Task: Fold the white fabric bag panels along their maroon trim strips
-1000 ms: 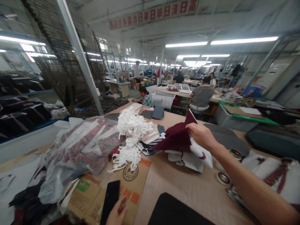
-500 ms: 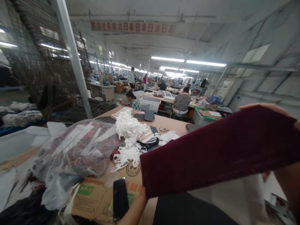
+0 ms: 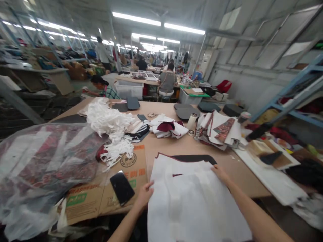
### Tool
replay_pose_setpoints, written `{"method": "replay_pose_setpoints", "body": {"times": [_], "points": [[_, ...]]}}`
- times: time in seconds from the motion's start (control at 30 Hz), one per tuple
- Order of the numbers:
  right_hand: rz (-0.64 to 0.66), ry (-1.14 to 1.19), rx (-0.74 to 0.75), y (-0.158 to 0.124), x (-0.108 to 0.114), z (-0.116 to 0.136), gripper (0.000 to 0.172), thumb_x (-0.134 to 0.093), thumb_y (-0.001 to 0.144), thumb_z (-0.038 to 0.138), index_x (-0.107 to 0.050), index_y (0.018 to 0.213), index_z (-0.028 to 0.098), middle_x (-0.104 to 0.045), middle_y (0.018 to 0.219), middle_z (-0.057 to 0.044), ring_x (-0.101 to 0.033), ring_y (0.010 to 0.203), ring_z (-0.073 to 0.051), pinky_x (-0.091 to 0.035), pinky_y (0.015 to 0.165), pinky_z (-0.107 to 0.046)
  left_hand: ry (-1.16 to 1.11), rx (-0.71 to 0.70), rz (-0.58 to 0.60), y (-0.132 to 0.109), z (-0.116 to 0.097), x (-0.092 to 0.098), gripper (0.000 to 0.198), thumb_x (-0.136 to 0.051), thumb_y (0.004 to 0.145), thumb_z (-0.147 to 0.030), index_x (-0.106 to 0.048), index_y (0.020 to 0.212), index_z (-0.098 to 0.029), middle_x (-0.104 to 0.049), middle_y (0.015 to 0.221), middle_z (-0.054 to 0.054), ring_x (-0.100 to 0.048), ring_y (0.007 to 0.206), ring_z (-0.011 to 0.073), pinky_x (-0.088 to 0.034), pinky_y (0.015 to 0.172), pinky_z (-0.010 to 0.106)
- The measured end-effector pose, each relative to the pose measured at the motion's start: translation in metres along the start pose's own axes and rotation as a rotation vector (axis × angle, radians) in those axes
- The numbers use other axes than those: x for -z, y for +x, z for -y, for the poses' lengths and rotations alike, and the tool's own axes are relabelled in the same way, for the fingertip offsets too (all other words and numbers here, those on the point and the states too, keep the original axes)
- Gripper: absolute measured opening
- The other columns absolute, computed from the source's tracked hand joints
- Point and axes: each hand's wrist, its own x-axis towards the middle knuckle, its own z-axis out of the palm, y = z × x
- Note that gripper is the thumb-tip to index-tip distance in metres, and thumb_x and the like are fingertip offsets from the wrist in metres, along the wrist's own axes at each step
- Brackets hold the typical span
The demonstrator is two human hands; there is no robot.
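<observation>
A large white-backed fabric piece [image 3: 189, 201] with a thin maroon edge lies spread out in front of me, its near part running out of view at the bottom. A small maroon slit shows near its far end. My left hand [image 3: 144, 194] pinches its left edge, and my right hand [image 3: 220, 174] grips the far right corner. Beneath its far edge, part of a dark grey panel [image 3: 202, 158] shows on the table. To the left of my left hand, a black phone [image 3: 122, 188] rests on a flattened cardboard box [image 3: 85, 205].
A clear plastic bag of patterned pieces [image 3: 50, 158] covers the table's left side. Behind are tangled white strips [image 3: 108, 117], maroon-and-white scraps [image 3: 169, 126], a thread cone [image 3: 192, 121] and stacked fabric pieces [image 3: 219, 129]. A tool box [image 3: 272, 153] stands right. Co-workers sit beyond.
The fabric piece was held up with its maroon face showing; now it is lowered with its white side up. My view has turned right and downward.
</observation>
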Motion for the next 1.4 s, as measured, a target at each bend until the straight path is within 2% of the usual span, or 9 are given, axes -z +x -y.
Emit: {"method": "replay_pose_setpoints", "body": {"times": [0.2,0.33,0.43,0.53,0.77,0.9,1.03,1.23,1.4], "points": [[-0.027,-0.093,-0.026,0.012,-0.041,-0.053,0.015,-0.047,0.076,0.017,-0.054,0.063,0.017,-0.057,0.065,-0.003,-0.052,0.064,-0.015,-0.034,0.058,-0.024,0.622,-0.188,-0.051,0.022,0.05,-0.011,0.041,-0.047,0.064,-0.002,-0.066,0.099,-0.013,-0.065,0.108,0.006,-0.057,0.106,0.0193,-0.038,0.1,0.034],[0.04,-0.064,-0.031,0.028,-0.046,-0.077,0.012,-0.05,0.073,0.015,-0.056,0.062,0.016,-0.059,0.065,-0.003,-0.054,0.064,-0.016,-0.036,0.059,-0.024,0.913,-0.022,0.087,0.012,0.049,0.005,0.045,-0.044,0.062,0.003,-0.065,0.099,-0.011,-0.066,0.102,0.008,-0.059,0.1,0.0186,-0.041,0.094,0.03],[0.049,-0.009,-0.032,0.039,-0.058,-0.085,0.012,-0.05,0.076,0.02,-0.06,0.075,0.014,-0.063,0.075,-0.006,-0.057,0.07,-0.016,-0.038,0.062,-0.024,1.239,-0.138,0.062,0.009,0.031,-0.003,0.035,-0.043,0.072,-0.002,-0.064,0.099,-0.012,-0.062,0.104,0.011,-0.056,0.101,0.0216,-0.04,0.092,0.034],[-0.014,0.053,-0.026,0.05,-0.071,-0.08,0.022,-0.047,0.08,0.025,-0.061,0.09,0.012,-0.065,0.085,-0.009,-0.059,0.076,-0.018,-0.041,0.067,-0.026,1.376,-0.349,0.116,0.03,0.008,-0.056,0.03,-0.041,0.08,-0.01,-0.061,0.103,-0.014,-0.058,0.111,0.011,-0.053,0.103,0.0222,-0.039,0.092,0.035],[-0.228,-0.025,0.107,0.064,-0.092,-0.069,0.027,-0.041,0.082,0.02,-0.063,0.095,0.012,-0.062,0.094,-0.012,-0.055,0.09,-0.023,-0.041,0.08,-0.032,1.367,-0.794,0.501,0.117,0.006,-0.253,0.033,-0.038,0.087,-0.014,-0.051,0.118,-0.015,-0.052,0.124,0.011,-0.046,0.113,0.0217,-0.037,0.095,0.036],[-0.33,-0.049,0.205,0.061,-0.099,-0.075,0.029,-0.037,0.084,0.019,-0.063,0.097,0.014,-0.06,0.093,-0.011,-0.052,0.089,-0.023,-0.041,0.082,-0.035,1.437,-0.903,0.557,0.146,0.01,-0.306,0.027,-0.036,0.09,-0.017,-0.053,0.111,-0.016,-0.056,0.114,0.009,-0.047,0.103,0.021,-0.04,0.086,0.036],[-0.336,-0.11,0.273,0.059,-0.101,-0.079,0.031,-0.034,0.088,0.021,-0.063,0.099,0.018,-0.059,0.091,-0.011,-0.05,0.086,-0.022,-0.042,0.077,-0.034,1.534,-0.892,0.526,0.159,0.007,-0.318,0.025,-0.034,0.091,-0.02,-0.057,0.102,-0.017,-0.056,0.103,0.008,-0.047,0.094,0.021,-0.039,0.077,0.034],[-0.299,-0.261,0.351,0.059,-0.098,-0.08,0.032,-0.035,0.089,0.018,-0.062,0.105,0.022,-0.059,0.092,-0.01,-0.049,0.08,-0.023,-0.043,0.07,-0.032,1.575,-0.942,0.533,0.165,0.002,-0.321,0.036,-0.032,0.092,-0.021,-0.04,0.127,-0.021,-0.054,0.103,0.008,-0.047,0.092,0.0207,-0.036,0.075,0.033],[-0.306,-0.287,0.374,0.058,-0.096,-0.08,0.034,-0.036,0.088,0.016,-0.062,0.109,0.023,-0.059,0.091,-0.01,-0.049,0.078,-0.022,-0.044,0.069,-0.033,1.626,-0.991,0.545,0.166,-0.002,-0.32,0.036,-0.032,0.091,-0.018,-0.039,0.127,-0.018,-0.053,0.106,0.01,-0.047,0.095,0.022,-0.035,0.077,0.035]]}}
